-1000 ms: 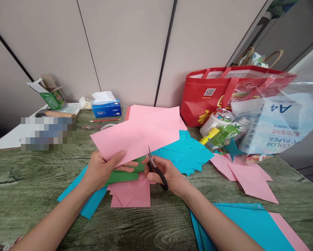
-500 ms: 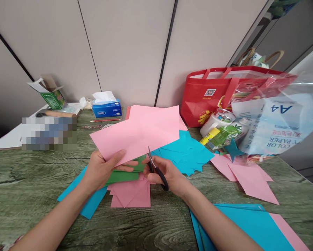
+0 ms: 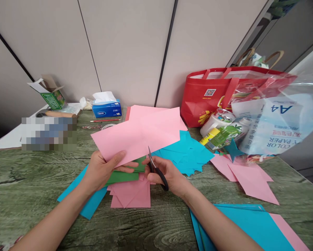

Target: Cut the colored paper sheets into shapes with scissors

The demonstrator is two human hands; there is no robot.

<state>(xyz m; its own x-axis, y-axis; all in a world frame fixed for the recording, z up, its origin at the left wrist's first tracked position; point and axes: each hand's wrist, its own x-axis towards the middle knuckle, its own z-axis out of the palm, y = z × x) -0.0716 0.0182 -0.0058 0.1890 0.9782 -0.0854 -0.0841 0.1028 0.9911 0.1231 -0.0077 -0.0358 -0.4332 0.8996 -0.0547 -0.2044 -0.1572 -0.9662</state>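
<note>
My left hand (image 3: 106,166) pinches the near edge of a pink sheet of paper (image 3: 138,137), thumb on top and fingers underneath. My right hand (image 3: 168,173) holds a pair of black-handled scissors (image 3: 159,174), fingers in the loops. The scissor blades point away from me and meet the sheet's near edge right of my left thumb; I cannot tell how far they reach into the paper. Below the hands lie green paper strips (image 3: 122,178), a pile of pink paper pieces (image 3: 131,195) and blue strips (image 3: 93,202). Blue paper squares (image 3: 190,151) are heaped beyond my right hand.
A blue tissue box (image 3: 106,109) and a red pencil (image 3: 105,120) lie at the back. To the right stand a red bag (image 3: 206,94), a glue stick (image 3: 210,136) and a plastic paper packet (image 3: 274,122). Pink pieces (image 3: 253,177) and blue sheets (image 3: 245,223) lie right.
The pink sheet has shifted very slightly to the right. Both hands and the scissors stay almost where they were.
</note>
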